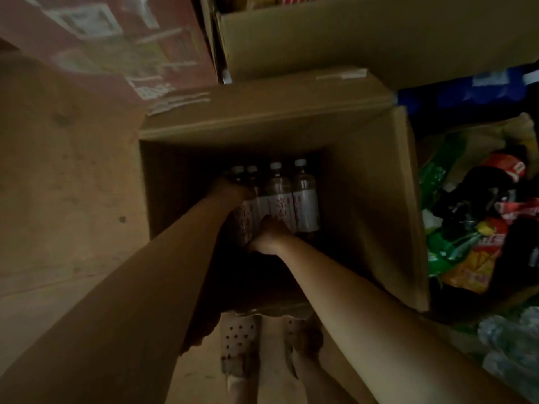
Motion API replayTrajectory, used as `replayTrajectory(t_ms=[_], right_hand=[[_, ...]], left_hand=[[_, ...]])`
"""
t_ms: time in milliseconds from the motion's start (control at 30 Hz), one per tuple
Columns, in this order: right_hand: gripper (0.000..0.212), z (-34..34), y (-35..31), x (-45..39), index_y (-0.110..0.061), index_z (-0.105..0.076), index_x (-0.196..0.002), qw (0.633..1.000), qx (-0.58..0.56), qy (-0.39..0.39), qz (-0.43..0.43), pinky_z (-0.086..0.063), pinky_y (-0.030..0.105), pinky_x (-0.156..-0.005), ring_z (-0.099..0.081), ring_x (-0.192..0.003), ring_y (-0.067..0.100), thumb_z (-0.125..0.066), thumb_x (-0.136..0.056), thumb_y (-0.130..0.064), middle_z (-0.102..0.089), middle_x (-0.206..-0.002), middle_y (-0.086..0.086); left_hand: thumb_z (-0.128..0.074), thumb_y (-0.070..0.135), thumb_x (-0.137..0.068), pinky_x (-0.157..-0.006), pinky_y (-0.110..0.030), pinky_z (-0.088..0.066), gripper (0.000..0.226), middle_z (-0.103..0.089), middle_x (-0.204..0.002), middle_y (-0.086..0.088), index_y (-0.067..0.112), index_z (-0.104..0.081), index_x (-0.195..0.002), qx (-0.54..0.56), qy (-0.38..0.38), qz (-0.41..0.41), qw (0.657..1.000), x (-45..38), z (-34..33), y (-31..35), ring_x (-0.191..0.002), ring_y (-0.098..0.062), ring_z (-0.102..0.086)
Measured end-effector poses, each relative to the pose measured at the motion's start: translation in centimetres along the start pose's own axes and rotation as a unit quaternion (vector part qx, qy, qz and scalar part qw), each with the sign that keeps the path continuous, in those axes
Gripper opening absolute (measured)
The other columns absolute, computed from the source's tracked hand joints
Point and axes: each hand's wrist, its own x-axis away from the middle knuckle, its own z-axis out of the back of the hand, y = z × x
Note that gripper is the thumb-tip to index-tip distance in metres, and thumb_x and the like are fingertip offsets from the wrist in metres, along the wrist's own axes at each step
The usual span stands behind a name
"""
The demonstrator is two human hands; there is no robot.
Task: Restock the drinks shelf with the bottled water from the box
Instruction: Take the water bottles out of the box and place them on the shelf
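Observation:
A large open cardboard box (376,199) stands on the floor in front of me. Deep inside it lie several clear water bottles (304,199) with white caps and white labels, side by side. Both my arms reach down into the box. My left hand (230,188) grips the upper part of the leftmost bottles. My right hand (269,236) holds the lower end of the same group, fingers curled under them. The view is dim and the fingers are partly hidden behind the bottles.
Another cardboard box (364,39) sits beyond the open one, and a red carton (102,39) at the far left. Bags of snacks (472,243) and wrapped bottles (513,345) are piled at the right. My feet in perforated clogs (239,339) stand on the floor.

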Motion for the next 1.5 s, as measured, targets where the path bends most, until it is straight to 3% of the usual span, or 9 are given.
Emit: replayTrajectory(t_ms=[200, 333, 400, 600, 800, 1000, 1200, 1367, 1500], right_hand=[[0.079, -1.0, 0.9, -4.2, -0.004, -0.018, -0.149, 0.998, -0.038, 0.003, -0.046, -0.036, 0.035, -0.107, -0.038, -0.136, 0.032, -0.064, -0.090, -0.030, -0.034, -0.150, 0.016], [0.081, -1.3, 1.4, -5.5, -0.003, -0.005, -0.152, 0.997, -0.051, -0.018, -0.059, -0.028, 0.035, -0.113, -0.030, -0.140, 0.031, -0.058, -0.094, -0.025, -0.025, -0.155, 0.017], [0.070, -1.4, 1.4, -5.5, -0.003, -0.012, -0.151, 0.997, -0.048, -0.021, -0.053, -0.029, 0.036, -0.113, -0.032, -0.139, 0.032, -0.052, -0.097, -0.022, -0.028, -0.153, 0.018], [0.062, -1.7, 1.7, -3.0, -0.008, -0.023, -0.149, 0.993, -0.114, -0.010, -0.010, -0.028, 0.034, -0.114, -0.032, -0.139, 0.029, -0.052, -0.097, -0.024, -0.031, -0.152, 0.014], [0.079, -1.4, 0.8, 3.8, -0.019, -0.035, -0.144, 0.970, -0.241, -0.011, 0.019, -0.039, 0.029, -0.102, -0.043, -0.132, 0.023, -0.078, -0.078, -0.019, -0.047, -0.143, 0.003], [0.060, -0.2, -0.1, 11.8, -0.017, -0.043, -0.130, 0.944, -0.328, 0.028, 0.009, -0.051, 0.034, -0.090, -0.055, -0.116, 0.022, -0.076, -0.079, -0.012, -0.056, -0.132, 0.005], [0.054, 2.3, -1.3, 20.7, -0.020, -0.045, -0.112, 0.927, -0.365, 0.081, 0.034, -0.055, 0.038, -0.083, -0.061, -0.101, 0.018, -0.082, -0.072, -0.023, -0.062, -0.117, 0.000], [0.053, 8.3, -4.2, 28.8, -0.021, -0.048, -0.114, 0.921, -0.360, 0.108, 0.104, -0.049, 0.024, -0.067, -0.058, -0.086, 0.009, -0.081, -0.073, -0.018, -0.060, -0.106, -0.007], [0.046, 12.9, -7.2, 35.8, -0.017, -0.053, -0.108, 0.917, -0.330, 0.155, 0.160, -0.054, 0.023, -0.070, -0.059, -0.078, 0.004, -0.082, -0.072, -0.016, -0.063, -0.097, -0.007]], left_hand=[[-0.055, 0.020, -0.095, -0.092, -0.023, -0.037, 0.051, -0.042, -0.138, -0.001, 0.009, -0.037, -0.142, -0.030, -0.034, 0.047, 0.998, -3.5, -1.9, -1.3, -0.127, -0.017, -0.042], [-0.052, 0.008, -0.096, -0.097, -0.034, -0.041, 0.044, -0.045, -0.142, -0.017, 0.006, -0.042, -0.139, -0.068, -0.039, 0.070, 0.994, -4.9, -2.2, -3.2, -0.128, -0.032, -0.045], [-0.049, 0.010, -0.098, -0.086, -0.033, -0.040, 0.042, -0.047, -0.139, -0.018, 0.005, -0.042, -0.138, -0.076, -0.027, 0.070, 0.994, -4.9, -2.4, -3.8, -0.125, -0.032, -0.047], [-0.054, 0.028, -0.094, -0.095, -0.033, -0.042, 0.044, -0.048, -0.140, -0.012, 0.016, -0.047, -0.137, -0.144, -0.009, -0.017, 0.989, -3.1, -2.6, -2.8, -0.124, -0.029, -0.050], [-0.070, 0.023, -0.083, -0.093, -0.039, -0.051, 0.038, -0.063, -0.120, -0.013, 0.011, -0.059, -0.117, -0.128, -0.034, -0.025, 0.991, 2.9, -0.8, 0.6, -0.106, -0.029, -0.062], [-0.077, 0.010, -0.074, -0.082, -0.037, -0.052, 0.034, -0.065, -0.105, -0.011, 0.013, -0.054, -0.098, -0.097, -0.060, -0.049, 0.992, 11.5, 0.7, 5.3, -0.097, -0.027, -0.064], [-0.088, 0.044, -0.025, -0.080, -0.052, -0.057, 0.081, -0.073, -0.090, -0.009, 0.012, -0.067, -0.096, -0.120, -0.088, -0.105, 0.983, 16.2, 2.5, 8.1, -0.082, -0.026, -0.071], [-0.085, 0.018, -0.062, -0.080, -0.041, -0.057, 0.029, -0.072, -0.084, -0.003, 0.023, -0.066, -0.084, -0.078, -0.069, -0.186, 0.977, 27.2, 4.2, 16.4, -0.080, -0.019, -0.070], [-0.087, 0.028, -0.061, -0.075, -0.037, -0.056, 0.044, -0.067, -0.081, 0.004, 0.019, -0.058, -0.093, -0.065, -0.049, -0.271, 0.959, 33.6, 5.5, 22.5, -0.076, -0.011, -0.065]])
